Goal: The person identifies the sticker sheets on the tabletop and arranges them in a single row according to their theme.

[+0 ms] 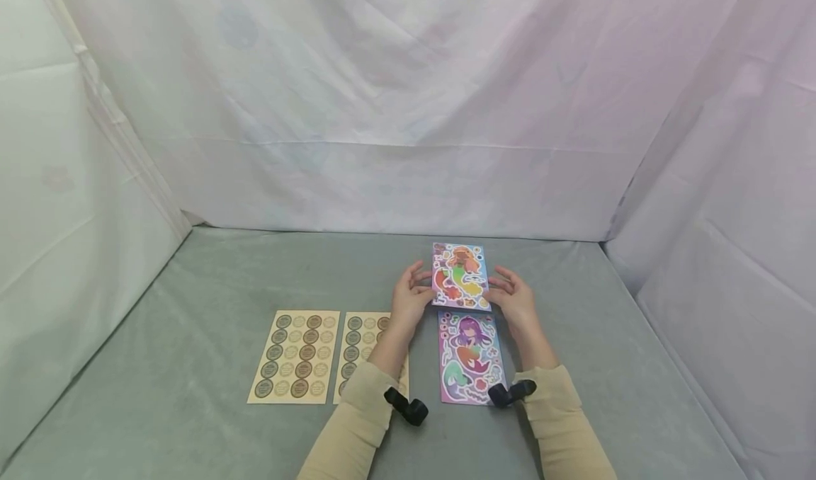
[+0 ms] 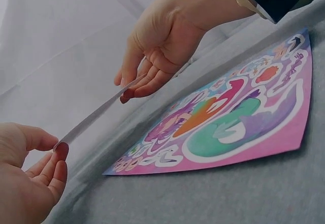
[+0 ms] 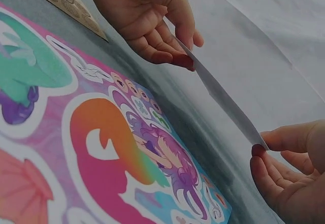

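Observation:
A mermaid sticker sheet [image 1: 460,276] with a yellow-green tail is held up above the table between both hands. My left hand [image 1: 409,299] pinches its left edge between thumb and fingers, and my right hand [image 1: 512,299] pinches the right edge the same way. Both wrist views show this sheet edge-on, with a slight bend, clear of the cloth. Nearer me, a second sticker sheet [image 1: 472,360] with a purple-haired mermaid lies flat on the table, between the forearms.
To the left lie two cream sheets of round seal stickers, the outer sheet [image 1: 296,357] fully visible and the inner sheet [image 1: 357,345] partly covered by the left forearm. A grey cloth [image 1: 210,367] covers the table; white curtains [image 1: 382,183] stand behind and at both sides.

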Demonstrator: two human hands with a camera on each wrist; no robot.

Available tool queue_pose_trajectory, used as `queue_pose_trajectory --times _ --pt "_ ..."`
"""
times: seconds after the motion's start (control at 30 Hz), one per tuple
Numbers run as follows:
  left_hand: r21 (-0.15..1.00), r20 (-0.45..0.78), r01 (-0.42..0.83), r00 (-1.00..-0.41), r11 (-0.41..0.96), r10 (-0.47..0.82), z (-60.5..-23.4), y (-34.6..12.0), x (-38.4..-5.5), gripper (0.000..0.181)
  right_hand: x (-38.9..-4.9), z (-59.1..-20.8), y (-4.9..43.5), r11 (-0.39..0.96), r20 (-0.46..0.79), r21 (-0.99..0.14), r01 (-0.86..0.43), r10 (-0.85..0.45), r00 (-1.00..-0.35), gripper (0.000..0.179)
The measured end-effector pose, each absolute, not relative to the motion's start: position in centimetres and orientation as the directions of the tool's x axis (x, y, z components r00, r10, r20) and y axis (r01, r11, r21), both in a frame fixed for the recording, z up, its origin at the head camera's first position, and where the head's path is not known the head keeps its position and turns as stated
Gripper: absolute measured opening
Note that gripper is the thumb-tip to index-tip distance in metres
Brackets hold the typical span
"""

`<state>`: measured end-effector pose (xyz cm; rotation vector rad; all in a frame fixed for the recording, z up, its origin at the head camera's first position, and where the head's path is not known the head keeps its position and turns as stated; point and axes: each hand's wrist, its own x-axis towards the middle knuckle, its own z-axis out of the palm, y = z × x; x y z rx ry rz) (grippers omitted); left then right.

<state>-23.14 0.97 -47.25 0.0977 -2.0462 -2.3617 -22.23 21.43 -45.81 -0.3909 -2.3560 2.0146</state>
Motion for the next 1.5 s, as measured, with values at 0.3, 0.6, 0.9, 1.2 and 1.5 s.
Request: queue_pose_trajectory --times 0.3,0.6,0.9,1.2,1.5 --pt "0.984 -0.019 -0.019 -1.0 -0.179 0.003 -47.1 0.4 -22.9 0.071 -21.7 -45.3 21.5 0.139 -0.122 -0.98 0.146 0.169 -0.978 0.071" --pt "0.984 -0.043 -0.053 -0.997 -0.173 0.063 -45.9 -0.1 -22.3 0.071 -21.0 -44.3 21.8 0.157 -0.103 -0.979 0.127 0.153 -0.983 0.072" --pt "0.982 -0.051 -0.068 -0.994 -0.176 0.101 -44.0 -0.5 -21.6 0.069 -20.4 -42.9 21.7 0.175 -0.078 -0.979 0.101 0.134 -0.988 0.071" --pt "0.988 -0.034 -0.053 -0.991 -0.148 0.127 -40.1 -0.7 -19.8 0.064 -20.2 -41.8 21.7 0.173 -0.052 -0.982 0.072 0.12 -0.991 0.067" --pt "0.992 0.006 -0.013 -0.989 -0.128 0.145 -42.5 -0.3 -20.7 0.065 -19.8 -41.8 21.9 0.201 -0.041 -0.978 0.065 0.123 -0.992 0.063"
